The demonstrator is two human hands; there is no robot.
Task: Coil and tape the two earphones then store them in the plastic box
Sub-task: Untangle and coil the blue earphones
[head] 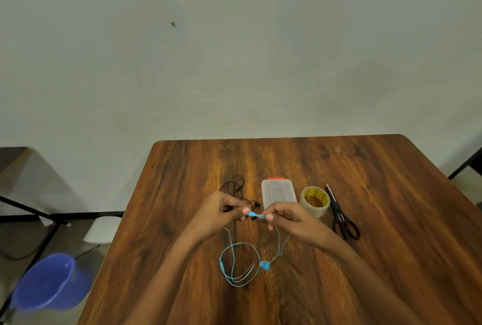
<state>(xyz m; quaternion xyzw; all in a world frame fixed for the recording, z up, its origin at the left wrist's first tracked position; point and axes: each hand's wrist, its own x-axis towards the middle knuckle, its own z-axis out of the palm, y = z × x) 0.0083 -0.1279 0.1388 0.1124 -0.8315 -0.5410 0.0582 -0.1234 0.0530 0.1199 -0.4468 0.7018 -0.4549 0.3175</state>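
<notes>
**Commentator 1:** Hands up over the middle of the surface [391, 194], and it's the blue earphone [241, 264] in play. The left hand [221, 210] pinches the plug end between thumb and fingertips, the right hand [289, 219] pinches the cord just beside it, and a short blue stretch runs left to right between the two.

**Commentator 2:** So both sets of fingers are clamped on that cord. And the slack?

**Commentator 1:** It hangs down and lies in a loose loop on the near side, right between the forearms, the blue earbuds at the loop's right edge. That's the line that matters, I'd say: the held piece runs crosswise, the slack trails toward the person, so winding has to draw cord up from the near side. The right hand sits closer to the trailing strand.

**Commentator 2:** The other one?

**Commentator 1:** The black earphone [238, 189] lies untouched in a tangle just beyond the left hand. The plastic box [277, 191] is beyond the right hand, lid on, the tape roll [314, 200] to its right, then the scissors [340, 212]. By my read, the coiling is only beginning.
</notes>
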